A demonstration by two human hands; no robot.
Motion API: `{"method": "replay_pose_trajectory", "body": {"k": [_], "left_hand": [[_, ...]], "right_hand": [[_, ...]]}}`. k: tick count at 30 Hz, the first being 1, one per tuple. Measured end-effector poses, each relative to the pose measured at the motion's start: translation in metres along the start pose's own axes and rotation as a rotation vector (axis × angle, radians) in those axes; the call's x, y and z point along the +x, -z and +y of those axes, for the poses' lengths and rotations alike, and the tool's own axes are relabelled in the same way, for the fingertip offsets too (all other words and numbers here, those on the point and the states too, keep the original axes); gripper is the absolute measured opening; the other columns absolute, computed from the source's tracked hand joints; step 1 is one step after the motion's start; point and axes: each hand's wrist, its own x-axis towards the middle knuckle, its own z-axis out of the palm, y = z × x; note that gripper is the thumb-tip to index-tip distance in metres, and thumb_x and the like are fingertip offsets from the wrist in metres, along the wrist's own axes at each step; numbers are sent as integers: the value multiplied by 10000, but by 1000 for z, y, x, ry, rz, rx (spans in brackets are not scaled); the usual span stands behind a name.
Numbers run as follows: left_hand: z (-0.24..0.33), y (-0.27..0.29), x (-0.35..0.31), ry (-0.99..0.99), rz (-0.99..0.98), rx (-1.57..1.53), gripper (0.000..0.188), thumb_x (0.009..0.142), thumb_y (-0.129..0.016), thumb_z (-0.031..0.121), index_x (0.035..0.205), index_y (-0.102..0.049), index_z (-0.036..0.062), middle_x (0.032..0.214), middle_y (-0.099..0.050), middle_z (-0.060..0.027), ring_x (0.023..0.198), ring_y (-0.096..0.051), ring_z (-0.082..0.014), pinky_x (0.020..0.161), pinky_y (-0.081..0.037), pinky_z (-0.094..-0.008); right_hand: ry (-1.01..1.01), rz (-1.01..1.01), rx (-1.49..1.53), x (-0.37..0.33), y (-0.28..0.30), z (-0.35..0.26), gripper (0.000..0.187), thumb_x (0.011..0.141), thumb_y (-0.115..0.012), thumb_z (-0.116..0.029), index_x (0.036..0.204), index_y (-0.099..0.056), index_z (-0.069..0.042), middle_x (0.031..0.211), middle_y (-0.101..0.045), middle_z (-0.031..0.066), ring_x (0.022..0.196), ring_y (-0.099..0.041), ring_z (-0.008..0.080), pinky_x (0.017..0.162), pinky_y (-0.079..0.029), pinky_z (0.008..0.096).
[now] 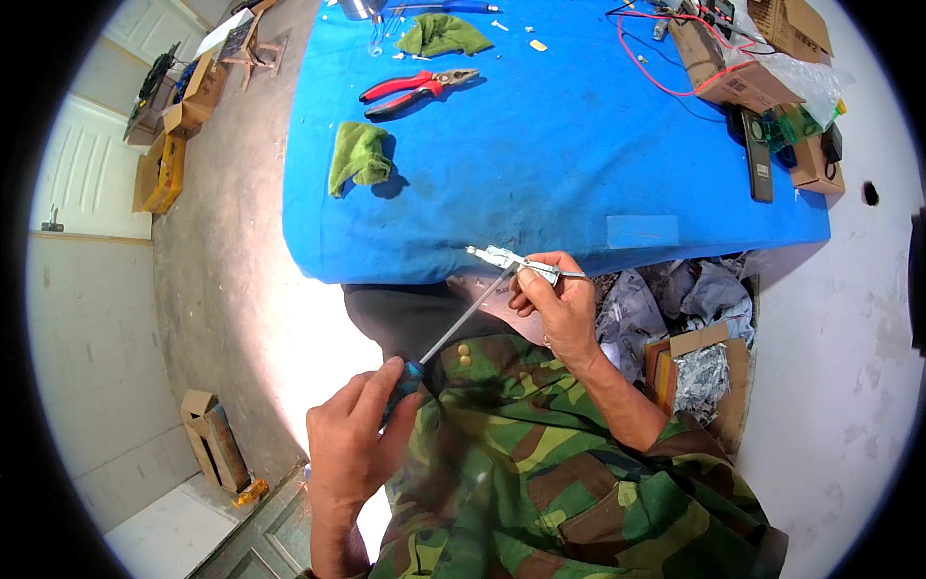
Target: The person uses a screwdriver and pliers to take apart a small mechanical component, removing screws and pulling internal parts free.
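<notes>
My left hand (352, 425) is closed round the blue handle of a screwdriver (465, 321), whose long metal shaft slants up to the right. Its tip meets a small silver metal part (511, 260), slim and lock-like, with a thin rod sticking out at its right end. Thumb and fingers of my right hand (559, 307) pinch this part just in front of the table's near edge. The exact point where the tip touches is too small to make out.
On the blue-covered table (540, 145) lie red-handled pliers (415, 92) and green cloths (360, 159) (444, 34). Cardboard boxes, a red cable (641, 72) and a green bottle (796, 124) crowd its far right. Below stands a carton (701, 372) of scraps.
</notes>
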Motion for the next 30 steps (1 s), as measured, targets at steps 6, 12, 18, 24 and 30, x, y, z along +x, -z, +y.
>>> {"method": "replay_pose_trajectory", "body": {"k": [6, 12, 18, 24, 30], "left_hand": [[-2, -27, -13, -68, 45, 80, 431, 884, -825, 72, 1297, -703, 50, 1129, -776, -174, 925, -808, -313, 755, -664, -381], [10, -33, -15, -102, 93, 214, 477, 863, -838, 52, 1313, -684, 23, 1164, -744, -156, 919, -780, -301, 740, -644, -385], [22, -35, -19, -125, 74, 285, 488, 871, -830, 58, 1324, -664, -18, 1135, -731, -152, 914, -757, -297, 710, -622, -394], [17, 0, 4, -135, -11, 190, 429, 903, -803, 90, 1304, -678, 4, 1064, -736, -136, 818, -751, -297, 650, -598, -394], [24, 16, 21, -101, -79, 175, 339, 920, -802, 125, 1232, -717, 22, 1015, -759, -146, 788, -764, -327, 659, -610, -420]], "right_hand": [[-140, 43, 182, -7, -5, -4, 334, 1075, -670, -240, 1253, -599, 34, 1008, -725, 134, 768, -715, 158, 650, -565, 286], [-62, 20, 170, -6, -1, 3, 328, 1069, -687, -217, 1264, -608, 34, 995, -736, 130, 760, -709, 147, 651, -559, 276], [-51, -21, 132, -5, 1, 2, 323, 1051, -708, -174, 1278, -612, 35, 1025, -758, 134, 793, -715, 138, 661, -550, 265], [-53, -85, 19, -8, 3, -10, 333, 1035, -703, -107, 1320, -602, 33, 1075, -757, 123, 828, -710, 114, 654, -550, 249], [-111, -98, 5, -6, 12, -8, 349, 1024, -717, -88, 1339, -616, 24, 1092, -749, 113, 846, -707, 122, 671, -560, 264]]}}
